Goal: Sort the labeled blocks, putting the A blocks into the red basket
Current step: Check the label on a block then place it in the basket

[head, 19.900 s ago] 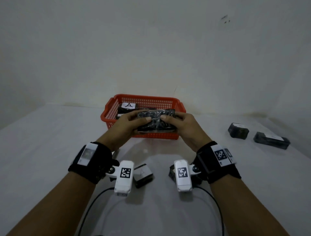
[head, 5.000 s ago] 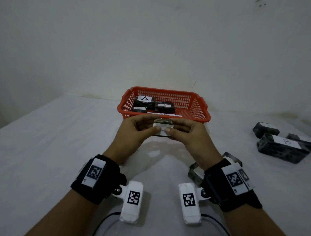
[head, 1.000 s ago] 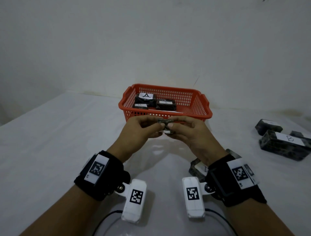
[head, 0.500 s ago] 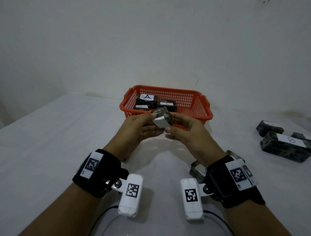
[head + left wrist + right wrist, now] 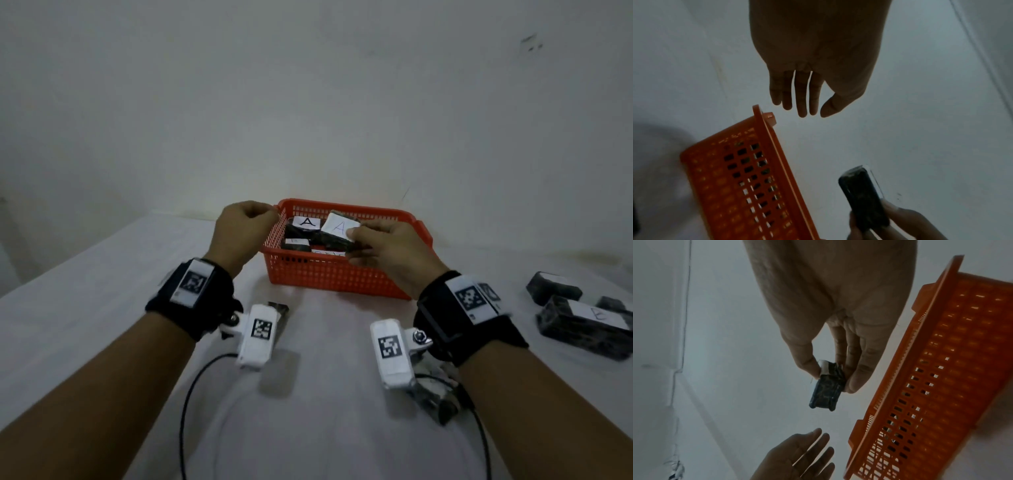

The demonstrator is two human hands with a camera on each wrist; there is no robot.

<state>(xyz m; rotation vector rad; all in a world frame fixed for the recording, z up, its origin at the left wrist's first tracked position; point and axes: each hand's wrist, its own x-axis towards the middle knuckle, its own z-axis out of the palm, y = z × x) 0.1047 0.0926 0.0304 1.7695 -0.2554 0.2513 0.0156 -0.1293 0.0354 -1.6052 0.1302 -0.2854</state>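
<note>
Right hand (image 5: 390, 253) pinching A block (image 5: 337, 233) over red basket (image 5: 329, 274), left hand (image 5: 243, 226) loose and empty at its left rim

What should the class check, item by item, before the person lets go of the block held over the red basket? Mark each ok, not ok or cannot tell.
1. Label reads A: ok. The held block shows a white label with an A.
2. Grip secure: ok. The right hand pinches the block between thumb and fingers.
3. Block above the red basket: ok in the head view; it sits over the basket's inside.
4. Left hand out of the way: ok. It holds nothing and hangs beside the basket's left rim.
5. Free floor space under the block: cannot tell; other blocks already lie there.
6. All basket labels are A: cannot tell; some are too small to read.
</note>
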